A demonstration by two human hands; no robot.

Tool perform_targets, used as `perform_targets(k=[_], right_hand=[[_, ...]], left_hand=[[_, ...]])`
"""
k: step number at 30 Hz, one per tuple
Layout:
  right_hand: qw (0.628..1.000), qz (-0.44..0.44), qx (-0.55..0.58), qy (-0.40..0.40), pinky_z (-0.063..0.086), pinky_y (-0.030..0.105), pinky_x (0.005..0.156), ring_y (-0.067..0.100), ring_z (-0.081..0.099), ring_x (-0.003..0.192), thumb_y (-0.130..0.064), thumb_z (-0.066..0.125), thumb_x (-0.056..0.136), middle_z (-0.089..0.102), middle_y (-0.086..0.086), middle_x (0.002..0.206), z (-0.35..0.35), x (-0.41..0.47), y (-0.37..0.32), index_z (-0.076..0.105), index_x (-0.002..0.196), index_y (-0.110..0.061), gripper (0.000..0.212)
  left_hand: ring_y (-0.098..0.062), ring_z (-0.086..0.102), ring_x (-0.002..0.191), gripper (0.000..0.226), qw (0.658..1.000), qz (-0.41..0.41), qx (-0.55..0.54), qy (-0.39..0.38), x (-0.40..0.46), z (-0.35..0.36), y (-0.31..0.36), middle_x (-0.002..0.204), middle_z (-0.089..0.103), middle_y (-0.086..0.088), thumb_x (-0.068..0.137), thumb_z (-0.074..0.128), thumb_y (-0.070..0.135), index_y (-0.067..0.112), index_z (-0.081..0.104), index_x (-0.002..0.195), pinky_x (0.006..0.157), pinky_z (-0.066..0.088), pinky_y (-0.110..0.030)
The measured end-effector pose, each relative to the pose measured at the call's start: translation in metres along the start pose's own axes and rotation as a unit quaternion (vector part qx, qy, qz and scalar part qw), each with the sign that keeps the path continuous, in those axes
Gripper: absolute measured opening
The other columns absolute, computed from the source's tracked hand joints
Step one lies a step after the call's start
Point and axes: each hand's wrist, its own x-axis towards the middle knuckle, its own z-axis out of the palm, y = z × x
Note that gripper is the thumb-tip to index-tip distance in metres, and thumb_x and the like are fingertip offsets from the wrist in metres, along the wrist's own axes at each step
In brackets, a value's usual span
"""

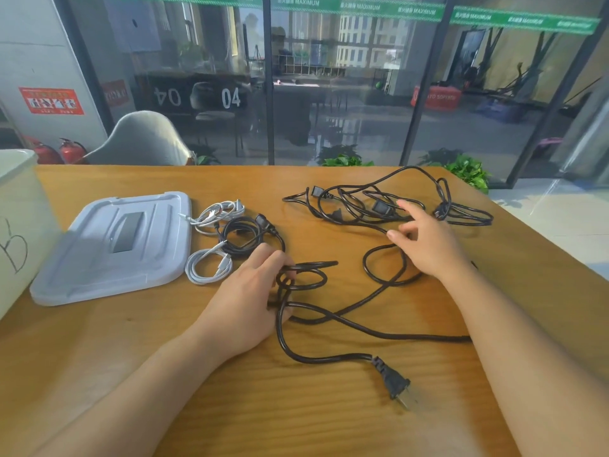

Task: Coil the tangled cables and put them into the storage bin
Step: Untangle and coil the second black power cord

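A long black power cable sprawls across the wooden table, its two-pin plug lying near the front. My left hand grips small loops of this cable at the table's middle. My right hand reaches over the cable, thumb and fingers pinching a strand near a tangled heap of black cables at the back right. A coiled black cable and two coiled white cables lie left of my left hand. The pale storage bin stands at the far left edge.
The bin's grey lid lies flat on the table between the bin and the coiled cables. A chair and potted plants stand beyond the far edge, before a glass wall.
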Motion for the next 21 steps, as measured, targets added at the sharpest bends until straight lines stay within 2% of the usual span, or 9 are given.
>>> perform_targets(k=[3,6,8,11,14,17,21], right_hand=[[0.998,-0.021,0.032,0.052,0.049,0.038,0.096,0.019,0.063,0.120,-0.035,0.064,0.101,0.076,-0.016,0.113,-0.021,-0.009,-0.005,0.060,0.138,-0.039,0.037],[0.989,-0.081,0.116,0.048,0.051,0.016,0.080,-0.007,0.065,0.092,-0.029,0.069,0.098,0.075,-0.022,0.097,-0.029,-0.029,-0.029,0.072,0.107,-0.042,0.016],[0.979,-0.141,0.143,-0.029,0.047,0.010,0.073,-0.009,0.065,0.089,-0.033,0.070,0.098,0.073,-0.027,0.092,-0.027,-0.045,-0.055,0.073,0.099,-0.046,0.013],[0.948,-0.213,0.146,-0.186,0.054,0.021,0.078,0.000,0.067,0.088,-0.046,0.073,0.093,0.072,-0.022,0.094,-0.018,-0.062,-0.083,0.073,0.104,-0.045,0.011],[0.934,-0.238,0.143,-0.227,0.052,0.021,0.072,0.002,0.061,0.077,-0.053,0.078,0.086,0.067,-0.017,0.088,-0.009,-0.069,-0.087,0.070,0.109,-0.046,0.025],[0.944,-0.233,0.107,-0.209,0.052,0.026,0.069,0.005,0.057,0.073,-0.045,0.078,0.088,0.065,-0.014,0.084,-0.002,-0.067,-0.075,0.071,0.102,-0.046,0.016],[0.974,-0.191,0.036,-0.116,0.042,0.026,0.062,-0.002,0.053,0.064,-0.044,0.072,0.094,0.061,-0.019,0.068,0.004,-0.056,-0.060,0.073,0.095,-0.042,0.003]], left_hand=[[-0.001,0.054,0.107,0.071,1.000,0.006,-0.003,-0.007,0.000,0.001,-0.005,0.128,0.037,0.025,0.085,0.085,0.030,0.040,0.043,0.141,0.086,0.048,-0.018],[0.005,0.054,0.111,0.093,1.000,0.020,-0.018,-0.014,-0.001,-0.002,-0.007,0.140,0.033,0.028,0.080,0.088,0.038,0.049,0.029,0.151,0.083,0.055,-0.022],[0.007,0.053,0.113,0.099,0.999,0.024,-0.026,-0.008,-0.003,-0.007,-0.007,0.145,0.032,0.028,0.077,0.088,0.047,0.050,0.025,0.154,0.086,0.057,-0.025],[0.006,0.051,0.120,0.103,0.999,0.026,-0.034,-0.001,-0.008,-0.014,-0.005,0.149,0.031,0.027,0.075,0.089,0.048,0.049,0.026,0.156,0.095,0.054,-0.028],[-0.001,0.051,0.127,0.091,0.999,0.032,-0.025,0.009,-0.014,-0.022,-0.005,0.147,0.037,0.023,0.078,0.089,0.035,0.044,0.037,0.152,0.103,0.051,-0.033],[-0.005,0.049,0.130,0.071,0.999,0.036,-0.002,0.014,-0.016,-0.030,-0.003,0.139,0.048,0.019,0.082,0.085,0.028,0.038,0.053,0.144,0.109,0.045,-0.031],[-0.002,0.054,0.103,0.051,1.000,0.020,0.023,0.000,-0.017,-0.033,-0.005,0.108,0.061,0.023,0.085,0.082,0.027,0.036,0.062,0.132,0.093,0.049,-0.029]])
